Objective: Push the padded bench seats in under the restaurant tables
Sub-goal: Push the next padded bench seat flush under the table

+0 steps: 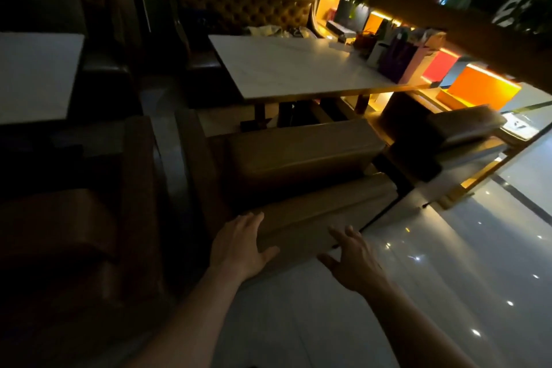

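Two bare hands at the near back panel of a padded bench seat [301, 155]. No legible writing or brand marks anywhere; print on the shopping bags [400, 61] too small and blurred to read. Bench: tan-brown smooth upholstery, leather-like sheen, rounded rectangular cushion, low padded backrest [325, 203] with a rolled top edge, dark frame at the sides. Positioned just in front of a white marble-look table [292, 66], cushion front edge near the table's near edge, table legs visible beyond it. Left hand [239, 245] laid flat on the left end of the backrest, fingers straight and together, thumb spread, gripping nothing. Right hand [349, 260] spread wide at the backrest's lower right edge, fingers splayed and slightly bent, holding nothing; contact with the panel not certain. Tufted, buttoned brown booth sofa [245, 9] on the table's far side. Second white table [35, 75] at left, with a dark brown padded seat [59, 227] in front of it. Another tan bench [466, 125] at right, beside lit orange and red display panels. Glossy pale tiled floor [448, 263] with reflected light spots. Low overall lighting; left side mostly in shadow.
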The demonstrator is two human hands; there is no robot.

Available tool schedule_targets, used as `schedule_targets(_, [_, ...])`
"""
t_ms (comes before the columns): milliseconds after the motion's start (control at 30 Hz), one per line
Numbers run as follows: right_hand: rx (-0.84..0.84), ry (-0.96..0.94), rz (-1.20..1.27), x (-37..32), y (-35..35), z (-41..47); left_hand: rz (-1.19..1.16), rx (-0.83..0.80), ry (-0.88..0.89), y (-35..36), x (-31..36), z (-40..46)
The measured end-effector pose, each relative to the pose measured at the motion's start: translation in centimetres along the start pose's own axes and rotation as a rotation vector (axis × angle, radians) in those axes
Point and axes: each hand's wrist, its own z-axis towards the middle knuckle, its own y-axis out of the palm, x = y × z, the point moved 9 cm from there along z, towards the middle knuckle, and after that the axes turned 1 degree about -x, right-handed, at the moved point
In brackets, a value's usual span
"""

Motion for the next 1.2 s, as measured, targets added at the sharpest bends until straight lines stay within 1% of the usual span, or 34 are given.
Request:
schedule_targets(133, [0.008, 0.022, -0.016, 5.1, -2.7, 5.1, 0.0, -0.023, -0.044, 1.2, 1.7, 4.2])
schedule_targets(233, [-0.024, 0.017, -0.016, 7.8, -2.7, 8.3, 0.006, -0.03, -0.076, 2.3, 2.7, 7.1])
schedule_targets(367, [-0.097, -0.016, -0.042, 10.2, -1.0, 13.0, 0.039, -0.037, -0.113, 4.6, 3.6, 10.9])
schedule_targets(500, [-0.169, -0.102, -0.018, 12.6, 1.4, 18.4, 0.096, -0.016, -0.151, 7.2, 4.1, 14.6])
schedule_targets(600, [-0.234, -0.158, -0.034, 14.3, 2.8, 22.3, 0.131, 0.001, -0.22, 8.9, 4.4, 16.6])
schedule_targets(733, [-0.22, -0.297, -0.103, 15.4, 3.6, 26.8, 0.17, -0.027, -0.297, 11.7, 4.7, 18.8])
schedule_targets(900, [-0.273, -0.404, -0.206, 15.6, 5.0, 30.3, 0.207, -0.027, -0.329, 14.2, 5.2, 21.1])
schedule_targets(1033, [-0.343, -0.386, -0.245, 15.9, 6.1, 32.1, 0.246, -0.042, -0.345, 14.8, 4.9, 22.7])
schedule_targets(1200, [-0.357, -0.386, -0.267, 16.0, 6.3, 33.0, 0.248, -0.081, -0.383, 15.2, 3.6, 23.6])
